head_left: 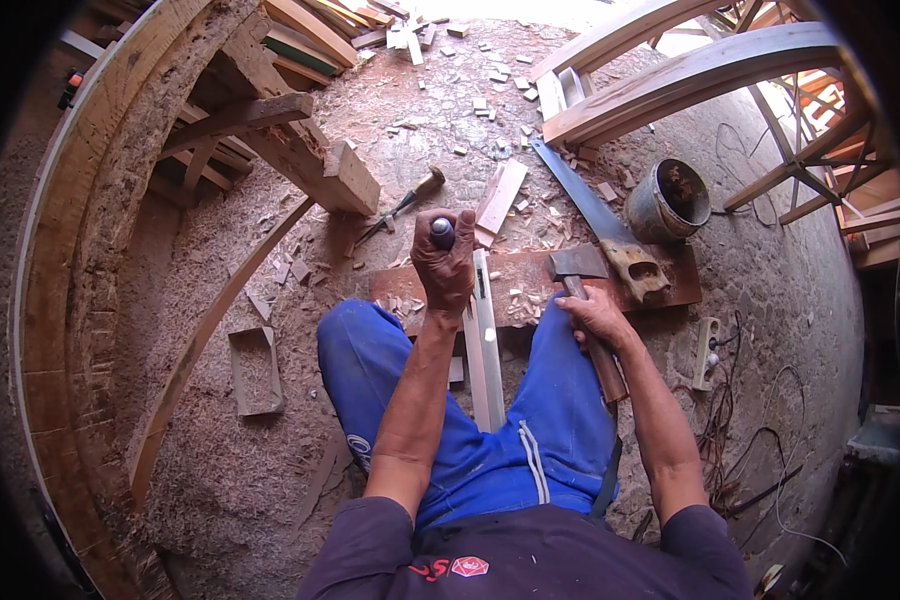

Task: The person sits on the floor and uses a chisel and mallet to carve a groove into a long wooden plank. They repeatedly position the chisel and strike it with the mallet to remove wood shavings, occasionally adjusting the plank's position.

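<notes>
My left hand (440,262) is closed around a chisel, whose dark rounded handle end (442,233) points up at me; its blade is hidden behind the fist. Just right of that fist, a pale wooden strip (488,345) with a narrow slot near its far end runs between my legs. The strip's far part rests across a reddish-brown board (525,278) strewn with chips. Over my right thigh, my right hand (596,318) grips the wooden handle of a hammer with a broad, dark metal head (578,263).
A handsaw (595,210) lies partly on the board's right end, beside a dirty bucket (670,200). Further left are another hammer (420,190) and a small open box (256,372). A power strip (706,352) with cables lies right. Curved timber (700,80) stands far right.
</notes>
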`<control>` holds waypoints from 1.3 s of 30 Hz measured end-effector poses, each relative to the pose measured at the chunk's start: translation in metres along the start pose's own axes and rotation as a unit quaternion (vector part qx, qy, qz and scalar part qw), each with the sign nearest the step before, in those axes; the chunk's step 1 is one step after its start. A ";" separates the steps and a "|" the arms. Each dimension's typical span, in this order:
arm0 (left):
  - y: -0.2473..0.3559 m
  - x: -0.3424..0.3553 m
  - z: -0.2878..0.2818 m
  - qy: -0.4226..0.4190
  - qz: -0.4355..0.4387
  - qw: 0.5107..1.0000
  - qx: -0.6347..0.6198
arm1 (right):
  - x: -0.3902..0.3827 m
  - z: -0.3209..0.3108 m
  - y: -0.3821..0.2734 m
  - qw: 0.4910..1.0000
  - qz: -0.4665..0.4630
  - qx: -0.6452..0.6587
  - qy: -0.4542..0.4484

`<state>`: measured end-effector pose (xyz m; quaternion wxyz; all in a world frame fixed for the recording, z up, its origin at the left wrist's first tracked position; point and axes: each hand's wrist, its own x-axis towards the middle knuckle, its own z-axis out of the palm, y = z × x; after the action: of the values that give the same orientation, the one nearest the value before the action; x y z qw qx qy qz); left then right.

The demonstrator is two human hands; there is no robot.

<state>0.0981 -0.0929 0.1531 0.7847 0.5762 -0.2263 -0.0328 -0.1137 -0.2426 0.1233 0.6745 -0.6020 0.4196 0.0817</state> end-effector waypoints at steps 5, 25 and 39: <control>-0.008 0.006 -0.012 -0.039 -0.080 0.995 -0.049 | -0.001 0.001 -0.003 1.000 -0.002 -0.006 -0.001; -0.042 0.001 -0.010 -0.006 -0.065 0.997 -0.038 | -0.016 0.004 0.011 0.989 -0.098 -0.082 0.067; -0.032 0.000 0.006 0.001 -0.027 0.999 -0.037 | -0.068 0.033 -0.077 0.828 -0.416 -0.361 0.105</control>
<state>0.1026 -0.1094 0.1250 0.8048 0.5523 -0.2085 -0.0615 -0.0938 -0.2069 0.2228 0.3309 -0.9252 0.1384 -0.1243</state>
